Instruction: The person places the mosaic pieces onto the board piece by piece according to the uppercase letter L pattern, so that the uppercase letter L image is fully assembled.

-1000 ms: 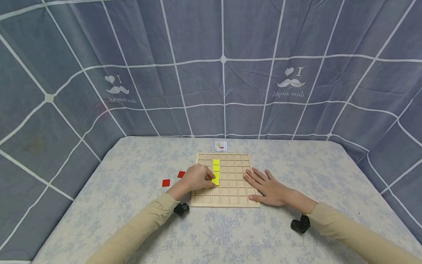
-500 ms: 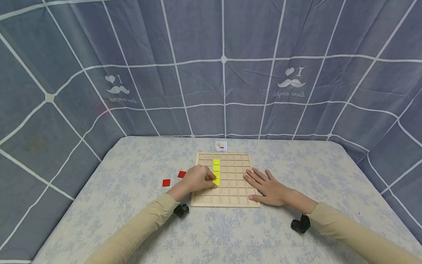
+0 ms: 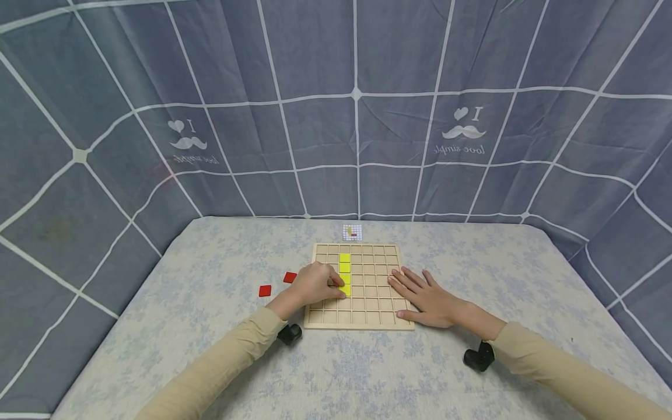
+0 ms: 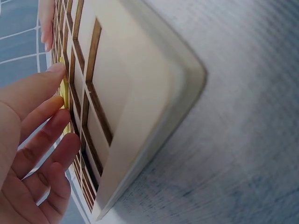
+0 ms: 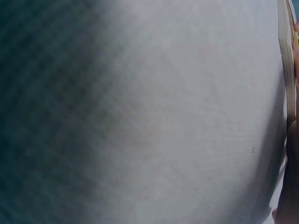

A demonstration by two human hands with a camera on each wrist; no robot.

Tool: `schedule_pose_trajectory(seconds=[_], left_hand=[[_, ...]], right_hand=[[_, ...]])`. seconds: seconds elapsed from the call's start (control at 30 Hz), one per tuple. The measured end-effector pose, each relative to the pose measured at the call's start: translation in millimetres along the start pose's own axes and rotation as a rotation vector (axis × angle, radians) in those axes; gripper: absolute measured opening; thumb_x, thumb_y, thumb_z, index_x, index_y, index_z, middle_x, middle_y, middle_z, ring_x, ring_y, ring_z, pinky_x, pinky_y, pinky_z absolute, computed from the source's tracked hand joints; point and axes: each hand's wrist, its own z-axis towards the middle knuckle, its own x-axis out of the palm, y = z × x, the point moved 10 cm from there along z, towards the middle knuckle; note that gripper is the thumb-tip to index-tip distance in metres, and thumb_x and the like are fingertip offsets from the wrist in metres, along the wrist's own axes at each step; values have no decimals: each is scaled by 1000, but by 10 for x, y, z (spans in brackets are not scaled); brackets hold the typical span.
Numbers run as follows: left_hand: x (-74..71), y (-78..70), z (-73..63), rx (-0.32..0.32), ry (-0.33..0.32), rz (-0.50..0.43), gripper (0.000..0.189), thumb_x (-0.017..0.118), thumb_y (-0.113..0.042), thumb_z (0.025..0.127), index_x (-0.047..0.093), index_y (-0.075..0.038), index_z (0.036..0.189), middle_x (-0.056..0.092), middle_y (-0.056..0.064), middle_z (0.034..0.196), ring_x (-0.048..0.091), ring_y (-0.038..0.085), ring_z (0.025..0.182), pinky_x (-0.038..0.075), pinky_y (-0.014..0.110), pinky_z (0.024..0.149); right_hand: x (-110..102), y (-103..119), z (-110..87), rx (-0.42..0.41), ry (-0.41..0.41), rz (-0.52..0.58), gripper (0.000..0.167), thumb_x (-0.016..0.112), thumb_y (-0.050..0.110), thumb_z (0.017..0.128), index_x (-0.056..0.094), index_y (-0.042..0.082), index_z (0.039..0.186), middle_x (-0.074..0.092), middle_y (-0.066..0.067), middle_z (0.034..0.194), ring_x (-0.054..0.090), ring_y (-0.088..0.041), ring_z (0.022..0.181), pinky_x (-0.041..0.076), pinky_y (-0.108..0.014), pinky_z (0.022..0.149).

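Note:
A wooden grid board (image 3: 367, 321) lies flat on the table, with several yellow square tiles (image 3: 344, 268) in one column left of its middle. At the near end of that column my left hand (image 3: 317, 282) pinches the nearest yellow tile (image 3: 346, 290) between thumb and index finger. In the left wrist view this yellow tile (image 4: 65, 93) appears edge-on at the fingertips, low in its cell, the other fingers loosely bent. My right hand (image 3: 433, 303) rests with spread, straight fingers on the board's right edge. Most of that hand is out of the right wrist view.
Two red square tiles, one nearer (image 3: 265, 290) and one farther (image 3: 290, 277), lie on the patterned tablecloth (image 3: 357, 373) left of the board. Behind the board is a small printed grid card (image 3: 352, 233). A grey-blue checked curtain (image 3: 325, 134) hangs around the table's back and sides.
My left hand has shifted very slightly to the right, and the nearest yellow tile now sits in line with the column. My right hand has stayed still.

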Motion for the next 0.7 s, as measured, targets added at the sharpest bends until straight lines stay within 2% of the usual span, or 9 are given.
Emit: schedule_pose_trajectory(seconds=[0.2, 0.33, 0.47, 0.7], left_hand=[[-1, -25, -21, 8, 20, 37, 24, 81, -30, 76, 79, -14, 94, 74, -2, 95, 68, 11, 85, 53, 27, 70], [-54, -37, -58, 10, 17, 43, 23, 80, -28, 78, 79, -13, 96, 74, -1, 98, 69, 13, 90, 54, 29, 71], [-191, -17, -103, -7, -23, 55, 19, 78, -24, 80, 78, -13, 97, 74, 0, 100, 69, 15, 90, 53, 29, 69], [-449, 66, -219, -12, -107, 168, 17, 76, -19, 81, 77, -14, 98, 73, 0, 97, 67, 16, 82, 49, 27, 62]], right_hand=[[1, 5, 3, -16, -26, -3, 74, 46, 49, 98, 18, 12, 155, 12, -14, 161, 10, -39, 148, 8, -70, 109], [0, 19, -5, -22, -30, -2, 74, 47, 49, 98, 18, 11, 155, 13, -15, 161, 10, -40, 148, 9, -70, 109], [0, 19, -5, -12, -24, -13, 74, 46, 49, 98, 17, 12, 155, 13, -14, 161, 10, -39, 148, 9, -70, 109], [4, 26, -6, -16, -17, -11, 74, 46, 48, 98, 17, 10, 155, 12, -15, 161, 10, -40, 148, 10, -69, 110]])
